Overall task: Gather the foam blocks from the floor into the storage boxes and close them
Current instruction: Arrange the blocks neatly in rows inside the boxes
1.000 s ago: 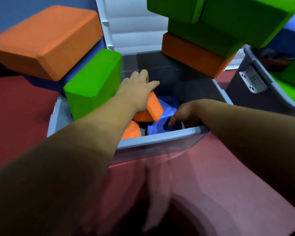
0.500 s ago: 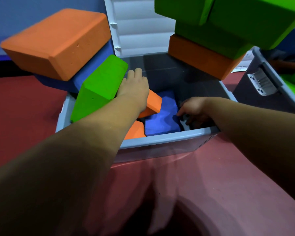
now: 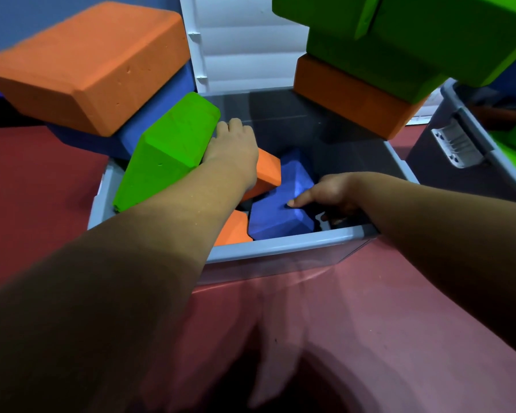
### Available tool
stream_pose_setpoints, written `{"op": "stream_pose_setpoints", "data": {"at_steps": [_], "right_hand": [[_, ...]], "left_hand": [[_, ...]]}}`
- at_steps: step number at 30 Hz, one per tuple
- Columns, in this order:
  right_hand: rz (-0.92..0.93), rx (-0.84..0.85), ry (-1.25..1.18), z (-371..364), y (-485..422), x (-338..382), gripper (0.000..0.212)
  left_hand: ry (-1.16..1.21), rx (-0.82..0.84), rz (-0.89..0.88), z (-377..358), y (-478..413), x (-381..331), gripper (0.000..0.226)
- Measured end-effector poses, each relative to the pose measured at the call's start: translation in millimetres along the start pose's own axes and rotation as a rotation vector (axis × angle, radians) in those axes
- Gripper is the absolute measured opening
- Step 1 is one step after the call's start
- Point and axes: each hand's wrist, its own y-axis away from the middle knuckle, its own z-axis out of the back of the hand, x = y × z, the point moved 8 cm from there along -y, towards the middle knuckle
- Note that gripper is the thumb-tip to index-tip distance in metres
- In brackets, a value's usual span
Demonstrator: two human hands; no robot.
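A grey storage box (image 3: 280, 244) stands open on the red floor, its white lid (image 3: 245, 46) upright behind it. Inside lie a blue foam block (image 3: 277, 204), an orange block (image 3: 270, 171) and a second orange block (image 3: 233, 228) at the near wall. A green block (image 3: 167, 153) leans tilted over the box's left rim. My left hand (image 3: 234, 150) lies palm down on the upper orange block, fingers curled over its far side and touching the green block. My right hand (image 3: 331, 192) holds the blue block's right edge, index finger on top.
Left of the box a big orange block (image 3: 87, 64) rests on a dark blue block (image 3: 161, 114). At the back right, green blocks (image 3: 399, 34) sit on an orange block (image 3: 349, 90), overhanging the box. A second grey box (image 3: 459, 144) with green foam stands at the right.
The blue block has shifted and now lies flatter in the box under my right hand. My left hand has slid left against the green block, which leans further into the box.
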Motion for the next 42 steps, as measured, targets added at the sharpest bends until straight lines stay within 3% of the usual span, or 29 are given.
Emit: {"op": "stream_pose_setpoints", "data": {"at_steps": [3,7,11,14,16,19,21,27,29,32,36,39,42], "right_hand": [[0.024,-0.041,-0.008,1.1,1.9,6.5,0.065],[0.203,-0.449,0.123,37.5,18.0,30.1,0.057],[0.334,-0.812,0.15,72.5,45.3,35.7,0.078],[0.411,-0.967,0.271,83.1,66.6,39.7,0.081],[0.429,-1.008,0.398,85.3,77.0,44.4,0.072],[0.401,-0.944,0.464,91.3,83.3,49.0,0.055],[0.381,-0.832,0.526,88.1,79.8,49.6,0.06],[0.18,-0.401,0.533,55.9,58.8,15.8,0.114],[0.186,-0.397,0.484,57.5,62.7,12.9,0.12],[0.246,-0.503,0.379,64.4,72.8,14.5,0.119],[0.346,-0.63,0.497,68.8,86.7,24.4,0.103],[0.383,-0.614,0.534,62.6,87.0,23.1,0.103],[0.379,-0.596,0.564,56.8,86.3,17.5,0.103]], "left_hand": [[-0.003,-0.026,-0.008,-0.4,-0.7,-1.5,0.074],[0.113,-0.069,0.056,4.7,0.5,1.2,0.075],[0.227,-0.098,0.14,12.8,2.5,2.2,0.079],[0.33,-0.071,0.201,15.1,3.6,0.9,0.084],[0.395,-0.028,0.244,13.7,1.8,-0.4,0.087],[0.301,0.039,0.228,17.5,-0.6,-7.6,0.094],[0.322,0.087,0.223,21.8,3.3,-15.5,0.095],[0.609,0.189,0.328,15.3,14.1,-33.8,0.111],[0.687,0.178,0.366,9.8,12.8,-31.3,0.119],[0.813,0.124,0.403,10.8,14.8,-26.0,0.106],[0.869,0.099,0.426,11.9,16.2,-25.6,0.1],[0.961,0.149,0.459,8.6,17.1,-36.6,0.102],[1.074,0.158,0.507,11.6,23.9,-49.2,0.089]]}}
